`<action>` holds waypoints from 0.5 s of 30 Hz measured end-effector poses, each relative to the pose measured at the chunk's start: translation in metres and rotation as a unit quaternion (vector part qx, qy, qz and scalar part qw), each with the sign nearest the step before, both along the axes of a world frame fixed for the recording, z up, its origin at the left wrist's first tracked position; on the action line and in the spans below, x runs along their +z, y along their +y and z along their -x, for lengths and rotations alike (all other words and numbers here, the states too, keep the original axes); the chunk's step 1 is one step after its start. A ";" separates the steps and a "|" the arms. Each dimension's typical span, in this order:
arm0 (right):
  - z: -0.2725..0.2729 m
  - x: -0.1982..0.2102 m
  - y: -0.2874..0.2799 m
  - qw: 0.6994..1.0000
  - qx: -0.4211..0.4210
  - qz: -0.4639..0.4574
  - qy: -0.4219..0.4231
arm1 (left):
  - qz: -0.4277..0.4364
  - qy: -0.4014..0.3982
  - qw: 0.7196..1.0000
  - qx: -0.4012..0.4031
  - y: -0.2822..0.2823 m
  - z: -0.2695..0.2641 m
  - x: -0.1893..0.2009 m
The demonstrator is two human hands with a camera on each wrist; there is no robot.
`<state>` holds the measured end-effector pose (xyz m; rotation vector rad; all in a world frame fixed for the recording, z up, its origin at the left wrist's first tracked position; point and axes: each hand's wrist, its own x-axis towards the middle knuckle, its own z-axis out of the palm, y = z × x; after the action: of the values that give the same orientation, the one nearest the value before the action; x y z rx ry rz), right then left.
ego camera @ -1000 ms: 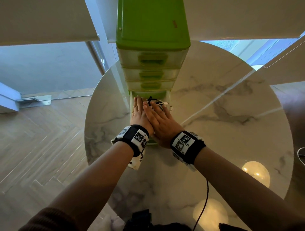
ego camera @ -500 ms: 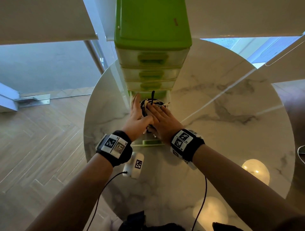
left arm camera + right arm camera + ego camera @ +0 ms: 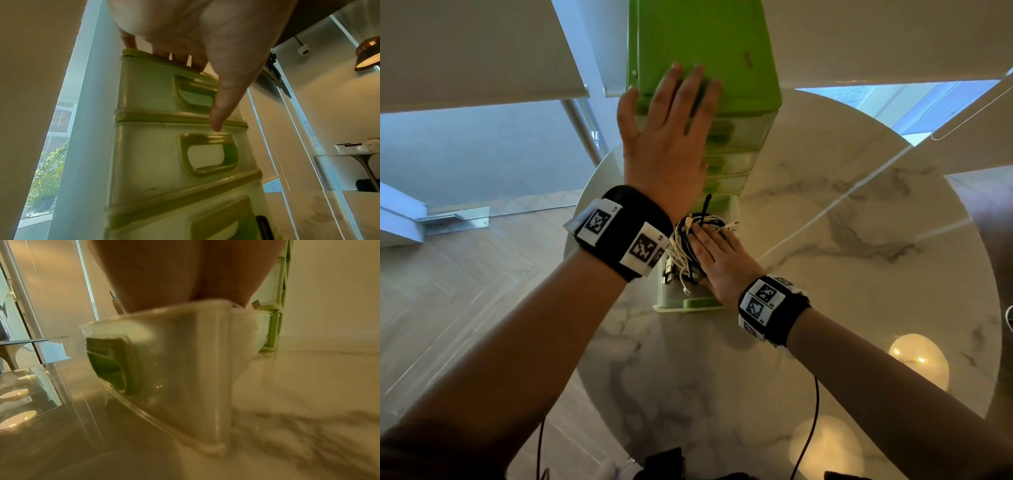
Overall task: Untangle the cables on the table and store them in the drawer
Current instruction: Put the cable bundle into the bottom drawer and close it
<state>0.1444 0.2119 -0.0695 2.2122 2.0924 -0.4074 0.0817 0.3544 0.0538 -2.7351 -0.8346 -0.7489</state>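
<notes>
A green plastic drawer tower stands at the far side of the round marble table. Its bottom drawer is pulled out toward me and holds a bundle of black and white cables. My right hand lies flat on the cables with straight fingers, pressing them down; in the right wrist view the palm sits over the drawer's clear front. My left hand rests flat on the tower's top front edge, fingers spread; its fingertips touch the lid.
The upper drawers are closed. Thin black wires trail from my wrist bands over the table's near edge. Lamp reflections glow on the marble at the right. Wooden floor lies to the left of the table.
My left hand has lifted off the cables in the drawer and risen to the top of the tower. My right hand stays pressed on the cable bundle.
</notes>
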 end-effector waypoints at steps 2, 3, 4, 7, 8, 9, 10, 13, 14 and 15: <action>0.001 -0.002 0.001 1.000 -0.006 -0.001 -0.008 | -0.012 -0.029 1.000 0.003 0.003 -0.003 -0.003; 0.001 -0.001 0.002 1.000 -0.007 0.000 -0.015 | -0.012 -0.041 0.999 0.000 0.004 -0.004 -0.003; 0.001 0.001 0.004 1.000 -0.007 0.000 -0.018 | -0.014 -0.049 0.999 -0.004 0.006 -0.005 -0.001; -0.003 0.007 0.014 0.999 -0.023 0.034 -0.025 | -0.031 -0.045 0.998 -0.032 0.015 -0.003 0.005; -0.005 0.010 0.018 0.998 -0.028 0.048 -0.034 | -0.032 -0.041 0.998 -0.044 0.018 -0.002 0.007; -0.006 0.012 0.022 0.997 -0.030 0.057 -0.042 | -0.029 -0.036 0.997 -0.056 0.020 -0.001 0.009; -0.009 0.013 0.027 0.997 -0.032 0.059 -0.045 | -0.022 -0.029 0.997 -0.065 0.021 -0.001 0.011; -0.017 0.012 0.039 0.996 -0.050 0.055 -0.042 | 0.000 -0.024 0.996 -0.081 0.023 0.000 0.016; -0.019 0.013 0.041 0.996 -0.054 0.056 -0.041 | 0.007 -0.024 0.996 -0.084 0.023 0.000 0.018; -0.019 0.013 0.042 0.996 -0.054 0.056 -0.041 | 0.010 -0.027 0.996 -0.084 0.024 0.000 0.019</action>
<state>0.1638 0.2542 -0.0564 2.2442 1.8688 -0.4225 0.0819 0.3781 0.0724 -2.8416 -0.6301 -0.8525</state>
